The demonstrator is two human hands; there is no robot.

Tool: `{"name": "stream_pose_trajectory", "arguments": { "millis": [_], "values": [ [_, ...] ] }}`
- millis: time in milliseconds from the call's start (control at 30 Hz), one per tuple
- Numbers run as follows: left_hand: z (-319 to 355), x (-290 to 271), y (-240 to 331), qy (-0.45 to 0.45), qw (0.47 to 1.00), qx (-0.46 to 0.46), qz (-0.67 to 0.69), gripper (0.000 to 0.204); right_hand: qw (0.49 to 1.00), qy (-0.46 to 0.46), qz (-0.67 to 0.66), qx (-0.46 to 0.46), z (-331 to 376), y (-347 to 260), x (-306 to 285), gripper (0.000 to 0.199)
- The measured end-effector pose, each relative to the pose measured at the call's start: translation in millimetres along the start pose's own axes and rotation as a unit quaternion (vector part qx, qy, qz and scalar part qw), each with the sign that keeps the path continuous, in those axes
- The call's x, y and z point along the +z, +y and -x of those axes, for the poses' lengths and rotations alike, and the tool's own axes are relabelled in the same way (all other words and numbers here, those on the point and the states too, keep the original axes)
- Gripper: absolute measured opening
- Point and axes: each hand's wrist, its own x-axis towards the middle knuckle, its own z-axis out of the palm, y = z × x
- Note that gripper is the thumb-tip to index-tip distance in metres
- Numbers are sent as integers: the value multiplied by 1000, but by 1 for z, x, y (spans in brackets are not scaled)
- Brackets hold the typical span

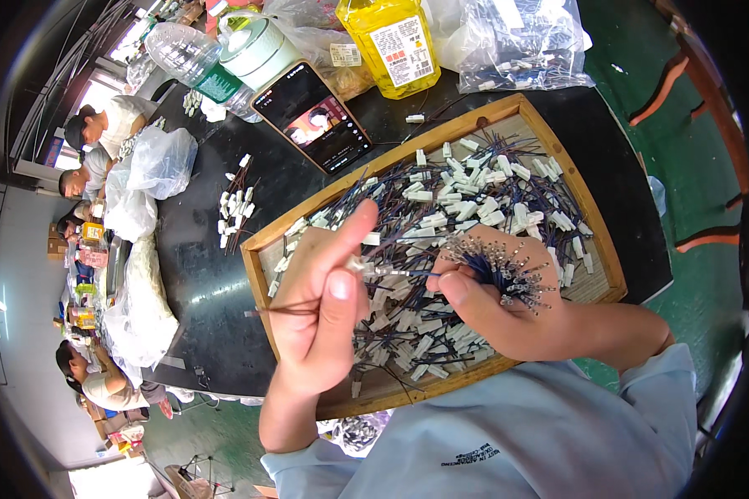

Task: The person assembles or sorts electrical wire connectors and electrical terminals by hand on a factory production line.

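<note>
Over a wooden tray [597,218] full of wired white connectors [441,195], my two hands work close together. My left hand [320,303] pinches a small white connector [357,264] between thumb and fingers, its index finger raised; a brown wire trails out behind that hand. My right hand [516,320] grips a bundle of dark blue wires [508,270], whose metal-tipped ends fan out above the fist. From its thumb and fingertip a single blue wire [424,273] points left, its metal end at the connector. Whether that tip is inside the connector, I cannot tell.
On the black table [204,291] lie a lit phone [312,116] and loose connectors [237,208]. Behind stand a clear bottle [195,62], a pale green lidded cup [256,50], a yellow liquid bottle [391,41] and plastic bags [520,41]. Several people [108,387] sit at the far left.
</note>
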Motion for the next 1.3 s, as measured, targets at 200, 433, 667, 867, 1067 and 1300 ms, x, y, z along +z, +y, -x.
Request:
{"name": "stream_pose_trajectory", "arguments": {
  "millis": [200,433,667,867,1067,1300],
  "values": [
    [-2,-1,10,-65,997,39,-12,35,995,37,-64,60,0,-3,4,12],
    [-3,-1,13,-87,987,86,-106,33,999,-2,-31,-8,-1,-6,-3,10],
    [-13,8,13,-101,930,239,-260,44,981,-1,-179,80,-1,1,1,6],
    [-10,13,13,-89,911,287,-284,51,967,-12,-221,126,-5,-1,-6,6],
    [-8,11,15,-73,912,258,-311,51,969,-47,-221,104,0,0,-5,7],
    [-11,10,15,-55,947,221,-225,45,984,-23,-162,66,0,0,-6,6]
  ]
}}
